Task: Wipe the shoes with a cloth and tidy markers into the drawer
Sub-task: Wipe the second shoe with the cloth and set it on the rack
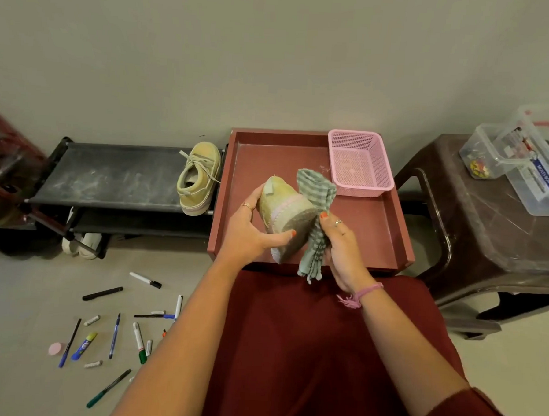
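- Head view: the left hand [249, 235] grasps a tan shoe [282, 208] from its left side, with the thumb lying on the sole, and holds it tilted in the air above the red drawer [389, 233].
- The right hand [341, 246] is closed around a green checked cloth [317, 210]; the upper part of the cloth lies against the right side of the shoe, and the lower end hangs down below the hand.
- A pink basket [361, 163] sits in the far right corner of the drawer, and the rest of the drawer floor is bare.
- The second shoe [200, 178] stands on the top shelf of a black rack [109, 175], at its right end, just beside the drawer.
- Markers [139, 340] and pens lie scattered on the floor [24, 290] to the left of the person, well apart from the drawer; a glue tube [84, 345] and a small pink round thing [56, 349] lie among them.
- To the right of the drawer there is a brown stool [488, 225], and a clear plastic box [523, 163] with small items stands on it.
- The dark red clothes of the person fill the lower middle of the view.
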The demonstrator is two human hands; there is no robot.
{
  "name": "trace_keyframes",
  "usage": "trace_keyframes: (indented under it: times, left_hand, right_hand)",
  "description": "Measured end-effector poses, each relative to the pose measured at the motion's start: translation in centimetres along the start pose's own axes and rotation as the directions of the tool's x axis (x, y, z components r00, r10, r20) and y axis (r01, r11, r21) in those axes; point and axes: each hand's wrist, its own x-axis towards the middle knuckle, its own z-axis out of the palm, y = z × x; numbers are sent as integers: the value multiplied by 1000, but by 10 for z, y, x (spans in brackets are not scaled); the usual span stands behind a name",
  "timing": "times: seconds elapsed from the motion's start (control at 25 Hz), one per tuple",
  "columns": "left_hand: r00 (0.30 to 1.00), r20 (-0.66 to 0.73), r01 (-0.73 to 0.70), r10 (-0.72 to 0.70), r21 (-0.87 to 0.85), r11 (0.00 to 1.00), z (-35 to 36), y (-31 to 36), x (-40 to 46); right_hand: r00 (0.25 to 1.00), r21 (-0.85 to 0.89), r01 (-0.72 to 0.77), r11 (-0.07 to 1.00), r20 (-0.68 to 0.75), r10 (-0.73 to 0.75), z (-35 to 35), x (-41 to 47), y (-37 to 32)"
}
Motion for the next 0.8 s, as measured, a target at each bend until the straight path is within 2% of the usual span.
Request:
trace_keyframes:
  times: [0.08, 0.12, 0.16, 0.2, 0.24, 0.28, 0.32, 0.36, 0.4, 0.44, 0.52, 0.6, 0.64, 0.68, 0.72, 0.76, 0.8]
  left_hand:
    - [1000, 8, 5, -5, 4, 1000, 3, 0, 0]
    - [1000, 12, -1, 0, 4, 1000, 5, 1, 0]
    - [1000, 8, -5, 5, 3, 1000, 7, 3, 1]
    - [1000, -3, 0, 0, -2, 1000, 8, 5, 3]
    - [1000, -14, 9, -9, -7, 1000, 8, 6, 4]
    - [1000, -10, 9, -10, -10, 1000, 8, 7, 5]
    - [1000, 6, -1, 1, -1, 1000, 9, 8, 4]
    - [999, 31, -17, 17, 2, 1000, 10, 10, 3]
    - [999, 44, -22, 22, -8, 1000, 13, 11, 2]
    - [999, 40, -8, 10, -47, 999, 17, 12, 2]
    - [1000, -30, -1, -2, -85, 996, 22, 11, 4]
    - [998, -66, -10, 6, -57, 998, 20, 10, 7]
    - [998, -56, -10, 8, -46, 999, 17, 8, 7]
    - [999, -37, -13, 11, -56, 998, 14, 6, 8]
    - [1000, -25, -16, 14, -69, 997, 13, 5, 8]
    - [1000, -20, -15, 13, -77, 997, 12, 3, 8]
    - [1000, -21, -9, 8, -70, 998, 12, 4, 7]
  right_hand:
    - [994, 28, 78, 997, -80, -76, 10, -2, -5]
    - [984, -63, 151, 987, -82, -156, 15, -2, -13]
    - [962, -230, 260, 938, -23, -272, 18, -2, -23]
    - [912, -427, 402, 810, 113, -394, 20, -2, -31]
    - [826, -611, 549, 571, 295, -480, 22, -2, -36]
    - [710, -694, 666, 272, 479, -516, 21, -2, -37]
    - [595, -680, 732, 36, 613, -520, 17, 0, -36]
    - [504, -635, 765, -102, 690, -519, 10, 2, -35]
    - [454, -600, 788, -136, 717, -529, 4, 6, -35]
    - [456, -591, 803, -83, 697, -554, 0, 11, -34]
    - [545, -595, 789, 156, 559, -625, -3, 18, -30]
    - [720, -531, 675, 512, 325, -613, 4, 19, -26]
    - [825, -422, 559, 714, 193, -532, 11, 18, -26]
    - [905, -286, 423, 860, 87, -416, 17, 16, -27]
    - [949, -187, 311, 932, 5, -316, 20, 17, -27]
    - [965, -136, 253, 958, -35, -260, 22, 16, -27]
    - [960, -142, 265, 954, -48, -274, 25, 14, -27]
